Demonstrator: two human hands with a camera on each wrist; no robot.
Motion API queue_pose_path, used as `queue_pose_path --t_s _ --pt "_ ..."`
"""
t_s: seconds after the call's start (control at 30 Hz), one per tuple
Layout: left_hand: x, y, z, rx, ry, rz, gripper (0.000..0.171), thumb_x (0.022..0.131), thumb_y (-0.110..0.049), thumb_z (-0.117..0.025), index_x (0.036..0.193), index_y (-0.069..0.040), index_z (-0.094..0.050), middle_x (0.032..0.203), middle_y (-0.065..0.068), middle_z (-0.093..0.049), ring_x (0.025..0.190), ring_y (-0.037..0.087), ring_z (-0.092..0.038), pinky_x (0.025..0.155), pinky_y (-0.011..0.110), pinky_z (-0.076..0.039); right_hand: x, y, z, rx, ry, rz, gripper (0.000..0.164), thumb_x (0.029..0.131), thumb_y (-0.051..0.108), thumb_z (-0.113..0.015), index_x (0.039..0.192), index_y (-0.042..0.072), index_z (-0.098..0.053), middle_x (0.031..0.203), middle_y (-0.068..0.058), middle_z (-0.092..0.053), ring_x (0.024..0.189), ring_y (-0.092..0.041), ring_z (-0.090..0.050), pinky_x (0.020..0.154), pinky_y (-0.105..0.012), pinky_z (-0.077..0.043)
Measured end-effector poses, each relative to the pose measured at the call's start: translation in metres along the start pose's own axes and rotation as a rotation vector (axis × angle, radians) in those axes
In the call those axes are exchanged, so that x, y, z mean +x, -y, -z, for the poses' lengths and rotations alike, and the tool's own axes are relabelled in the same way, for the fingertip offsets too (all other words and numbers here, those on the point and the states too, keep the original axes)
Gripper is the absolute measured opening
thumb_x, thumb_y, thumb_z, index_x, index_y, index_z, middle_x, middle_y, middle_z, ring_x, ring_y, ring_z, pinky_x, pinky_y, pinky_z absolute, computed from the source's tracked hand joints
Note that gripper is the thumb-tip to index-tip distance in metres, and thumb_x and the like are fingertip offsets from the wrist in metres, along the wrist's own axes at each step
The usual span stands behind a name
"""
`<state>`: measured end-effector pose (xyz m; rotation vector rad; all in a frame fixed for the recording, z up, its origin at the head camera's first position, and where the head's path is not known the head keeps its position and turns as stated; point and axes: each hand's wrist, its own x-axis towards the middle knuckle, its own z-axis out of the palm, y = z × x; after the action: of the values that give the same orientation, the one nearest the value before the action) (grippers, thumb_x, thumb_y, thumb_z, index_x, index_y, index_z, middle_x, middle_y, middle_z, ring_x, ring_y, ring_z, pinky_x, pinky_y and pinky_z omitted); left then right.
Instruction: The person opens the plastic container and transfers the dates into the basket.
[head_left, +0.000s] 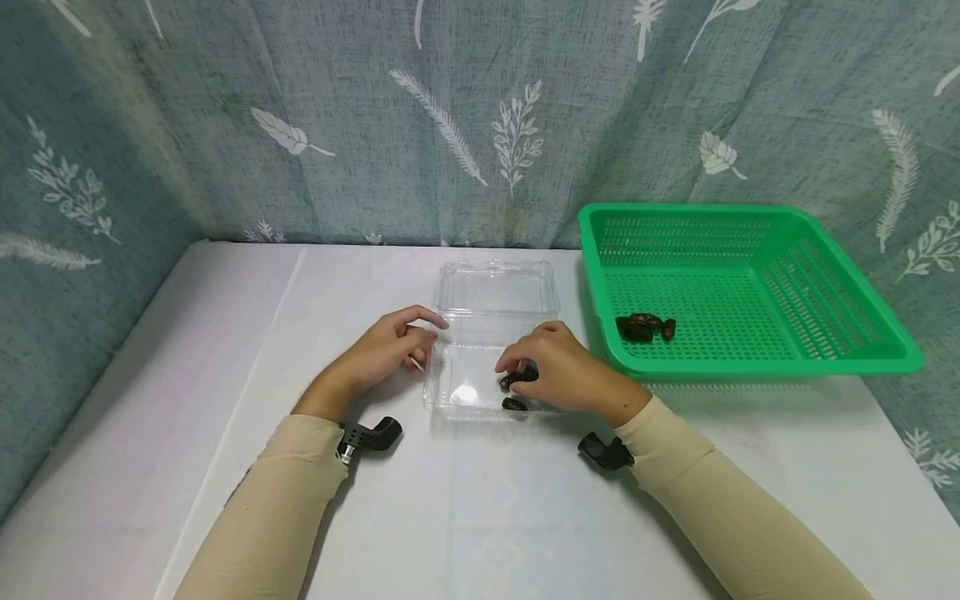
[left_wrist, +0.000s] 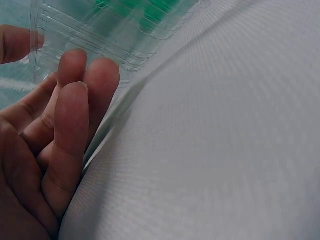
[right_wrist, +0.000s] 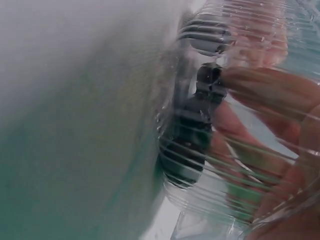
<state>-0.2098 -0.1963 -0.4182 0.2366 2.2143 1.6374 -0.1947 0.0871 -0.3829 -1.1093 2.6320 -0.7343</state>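
A clear plastic clamshell box (head_left: 468,367) lies on the table, its lid (head_left: 497,289) folded back toward the curtain. My right hand (head_left: 570,371) reaches into the box's right side, thumb and fingers around a dark brown date (head_left: 512,381). Another date (head_left: 514,404) rests near the front wall. Through the ribbed plastic in the right wrist view, several dark dates (right_wrist: 185,160) show beside the fingertips (right_wrist: 240,77). At the box's left edge is my left hand (head_left: 382,350), index finger reaching to the rim and the other fingers loosely bent, holding nothing.
To the right stands a green perforated basket (head_left: 757,365), with a small cluster of dates (head_left: 641,327) in its near left corner. A white cloth (head_left: 375,517) covers the table. Leaf-patterned curtains (head_left: 360,108) hang behind and at the sides.
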Motion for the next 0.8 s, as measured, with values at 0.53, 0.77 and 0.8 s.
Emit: queue_pose_path --t_s 0.53,0.77,0.8 --pt "0.0031 0.0002 0.0 0.017 -0.003 0.002 0.032 0.1 -0.017 -0.052 0.129 -0.007 -0.058 0.077 0.001 -0.058 0.067 0.011 -0.058 0.063 0.028 -0.055 0.0013 0.0057 0.0006 -0.113 -0.002 -0.027 0.018 0.086 0.01 -0.076 0.1 0.02 -0.077 0.086 0.011 -0.07 0.088 -0.01 -0.063 0.108 -0.047 -0.032" --pt "-0.0005 -0.0005 -0.0004 0.023 -0.005 0.004 0.032 0.1 -0.016 -0.052 0.129 -0.006 -0.058 0.077 0.001 -0.058 0.067 0.011 -0.058 0.063 0.029 -0.055 0.0019 0.004 -0.0042 -0.092 -0.033 -0.015 0.016 0.087 0.013 -0.076 0.101 0.021 -0.078 0.086 0.012 -0.069 0.086 -0.01 -0.062 0.109 -0.046 -0.032" --pt "-0.0003 -0.0008 -0.0002 0.024 -0.006 0.006 0.032 0.099 -0.016 -0.052 0.129 -0.006 -0.058 0.077 0.001 -0.058 0.067 0.011 -0.058 0.064 0.029 -0.055 0.0017 0.0039 -0.0041 -0.088 -0.04 -0.011 0.016 0.088 0.013 -0.076 0.101 0.021 -0.078 0.086 0.012 -0.069 0.086 -0.01 -0.062 0.108 -0.046 -0.033"
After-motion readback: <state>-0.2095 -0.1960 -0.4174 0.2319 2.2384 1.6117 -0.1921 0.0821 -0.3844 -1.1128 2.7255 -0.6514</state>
